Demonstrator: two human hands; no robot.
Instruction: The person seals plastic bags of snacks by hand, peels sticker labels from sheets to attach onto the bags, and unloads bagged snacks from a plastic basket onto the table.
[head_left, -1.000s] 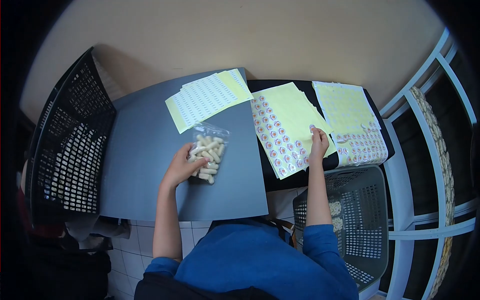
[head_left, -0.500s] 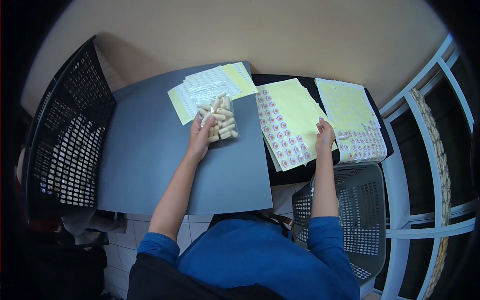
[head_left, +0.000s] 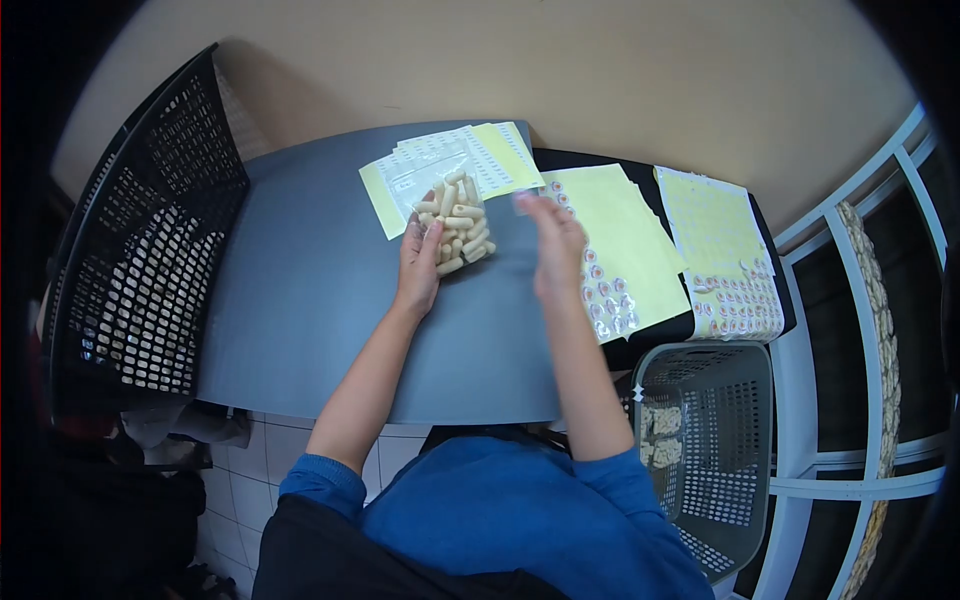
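Observation:
My left hand (head_left: 420, 262) grips the lower left side of a clear plastic bag (head_left: 455, 220), thumb in front. Pale, capsule-shaped pieces fill the bag's lower part, and its flat upper part lies over sheets of small printed labels (head_left: 500, 165). To the right of the bag is my right hand (head_left: 558, 245), blurred, with its fingers drawn together toward the bag but apart from it. A pinkish spot shows at its fingertips; what it is cannot be made out. Beneath and beside this hand lies a yellow sheet of round stickers (head_left: 630, 240), partly bare of stickers.
A black perforated basket (head_left: 150, 250) stands on the grey table (head_left: 300, 300) at left. Another sticker sheet (head_left: 715, 230) lies at far right. Below it, a grey-green basket (head_left: 725, 440) holds several filled bags (head_left: 660, 435). A white metal frame (head_left: 870, 330) borders the right.
My right hand has swung left from the right edge of the yellow sticker sheet toward the bag. My left hand still holds the bag. The view has shifted slightly, showing bags in the grey-green basket.

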